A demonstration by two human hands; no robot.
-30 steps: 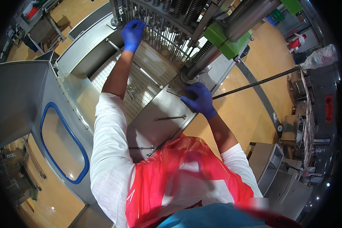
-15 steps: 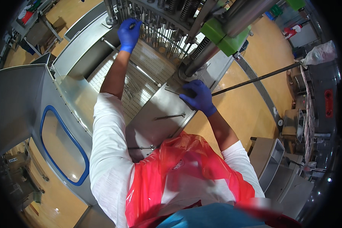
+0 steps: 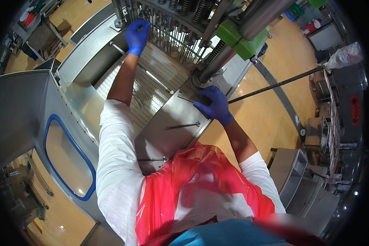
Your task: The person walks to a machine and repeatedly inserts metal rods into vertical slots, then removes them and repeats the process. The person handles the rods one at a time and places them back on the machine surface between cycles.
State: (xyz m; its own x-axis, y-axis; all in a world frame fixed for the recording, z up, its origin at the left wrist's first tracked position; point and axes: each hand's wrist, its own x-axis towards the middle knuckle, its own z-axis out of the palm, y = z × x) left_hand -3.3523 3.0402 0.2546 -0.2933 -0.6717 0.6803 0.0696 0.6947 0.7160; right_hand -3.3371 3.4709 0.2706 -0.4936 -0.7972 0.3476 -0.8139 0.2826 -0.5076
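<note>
My left hand (image 3: 136,37), in a blue glove, reaches up to the left end of a bank of thin metal needles (image 3: 184,44) under a spring-loaded head (image 3: 174,16). Its thumb and fingers are bent together; whatever they grip is too small to make out. On the steel ledge (image 3: 162,139), my right hand (image 3: 215,105) rests in a matching glove, thumb and fingers apart. A thin metal rod (image 3: 185,98) lies beside its fingers, one end hidden by the hand. Another needle-like rod (image 3: 183,126) lies nearer me on the ledge, and one more (image 3: 151,159) by my apron.
Below the head spreads a perforated plate (image 3: 160,61), with several loose needles (image 3: 140,96) on it. A crossbar (image 3: 151,76) spans the plate. A thick steel column (image 3: 217,63) with a green clamp (image 3: 242,40) rises at right. A blue-edged panel (image 3: 69,158) stands at left.
My left hand has shifted slightly left, and its fingers have changed their bend at the needles. My right hand stays on the ledge; the loose rods lie as before.
</note>
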